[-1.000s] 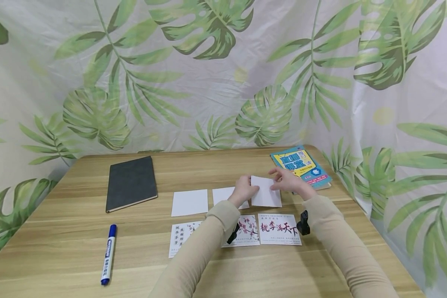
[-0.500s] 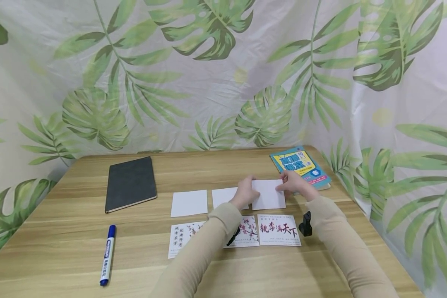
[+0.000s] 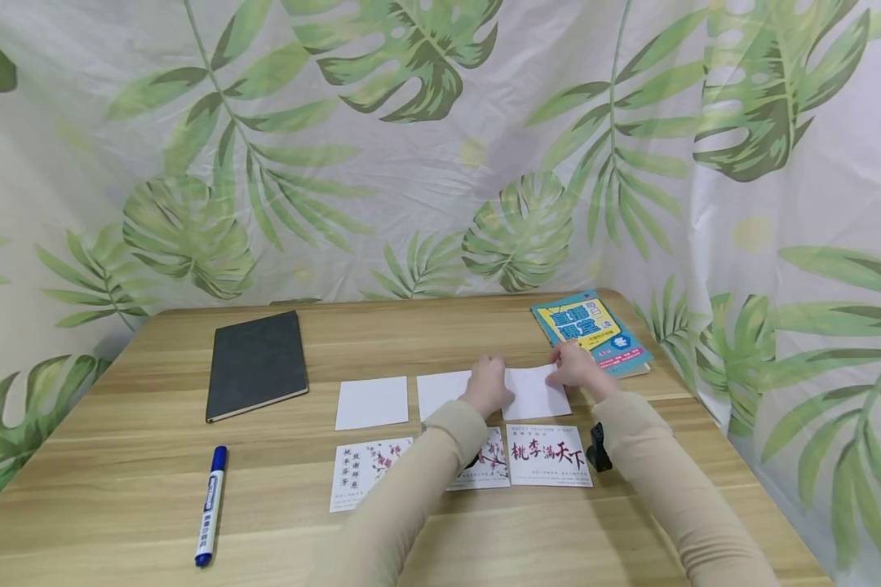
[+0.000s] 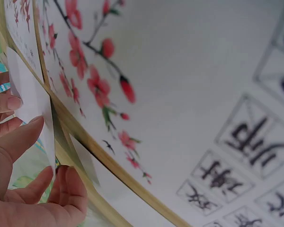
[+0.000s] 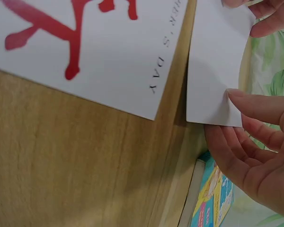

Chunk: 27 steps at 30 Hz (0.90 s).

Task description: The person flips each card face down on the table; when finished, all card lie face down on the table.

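Observation:
A blank white card point(image 3: 534, 393) is held at the right end of the back row, pinched from both sides. My left hand point(image 3: 489, 385) grips its left edge, thumb point(image 4: 26, 132) on the near face and fingers behind. At the opposite edge, my right hand point(image 3: 578, 367) pinches the card the same way, as the right wrist view shows with the thumb point(image 5: 255, 105) on top. Two more white cards lie to the left, one at the far end point(image 3: 371, 403) and one point(image 3: 440, 393) partly hidden by my left hand.
In the front row lie three printed cards: a blossom card point(image 3: 367, 473), another blossom card point(image 3: 493, 465) partly under my left sleeve, and a red-lettered card point(image 3: 549, 456). A black notebook point(image 3: 257, 363), a blue-capped marker point(image 3: 210, 505) and a colourful book point(image 3: 617, 342) lie around them.
The pinched white card has moved slightly right and down towards the table, both hands going with it. The other cards, notebook, marker and book stay put.

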Available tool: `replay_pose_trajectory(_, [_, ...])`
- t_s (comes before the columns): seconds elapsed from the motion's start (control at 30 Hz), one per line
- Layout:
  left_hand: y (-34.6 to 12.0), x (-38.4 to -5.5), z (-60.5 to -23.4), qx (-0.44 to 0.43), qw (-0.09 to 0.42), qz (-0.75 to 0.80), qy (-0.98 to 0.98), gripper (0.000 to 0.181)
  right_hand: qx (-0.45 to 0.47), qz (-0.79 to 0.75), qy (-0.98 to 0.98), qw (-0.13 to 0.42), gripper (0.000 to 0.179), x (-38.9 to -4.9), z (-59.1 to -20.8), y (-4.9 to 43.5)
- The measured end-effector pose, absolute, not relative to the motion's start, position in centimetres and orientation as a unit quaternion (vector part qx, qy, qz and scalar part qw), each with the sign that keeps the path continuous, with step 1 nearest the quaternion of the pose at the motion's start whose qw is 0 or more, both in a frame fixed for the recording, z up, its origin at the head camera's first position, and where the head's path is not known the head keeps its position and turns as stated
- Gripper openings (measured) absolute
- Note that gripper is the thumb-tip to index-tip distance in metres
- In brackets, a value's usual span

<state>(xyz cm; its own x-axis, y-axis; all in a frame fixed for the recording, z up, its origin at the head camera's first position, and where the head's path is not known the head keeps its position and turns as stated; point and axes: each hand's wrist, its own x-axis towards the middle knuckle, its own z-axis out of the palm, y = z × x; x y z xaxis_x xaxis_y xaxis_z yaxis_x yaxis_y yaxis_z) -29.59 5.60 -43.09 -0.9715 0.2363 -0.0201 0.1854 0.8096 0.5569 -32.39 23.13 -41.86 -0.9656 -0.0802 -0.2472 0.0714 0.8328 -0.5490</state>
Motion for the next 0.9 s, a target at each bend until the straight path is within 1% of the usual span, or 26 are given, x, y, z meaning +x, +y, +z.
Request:
replay_pose_trajectory(0.23, [5.5,-29.4,-43.2,0.105,0.048,0.265,0.957,0.049,-0.041,-0.260,0.958,0.112,0.026,-32.1,-42.2,22.9])
replay_pose_trajectory(0.33, [5.5,-29.5,-43.2,0.114,0.045,0.250,0.961,0.048,-0.049,-0.258,0.958,0.117,0.021,-32.0,-42.2,22.7])
replay_pose_trajectory(0.53, [5.7,-29.2,-43.2,0.150,0.048,0.195,0.968,0.027,-0.036,-0.255,0.957,0.136,0.016,-32.1,-42.5,22.5])
replay_pose_trajectory(0.6, [5.6,-28.9,-43.2,0.156,0.052,0.191,0.968,0.025,-0.033,-0.261,0.954,0.141,0.018,-32.0,-42.7,22.4])
replay_pose_trajectory(0.7, [5.3,-28.4,-43.0,0.165,0.057,0.191,0.966,0.028,-0.042,-0.267,0.953,0.140,0.026,-31.6,-42.8,22.6])
replay_pose_trajectory(0.9, [4.5,-28.1,-41.2,0.211,0.064,0.252,0.942,0.035,-0.093,-0.255,0.959,0.086,0.044,-30.1,-41.4,23.5])
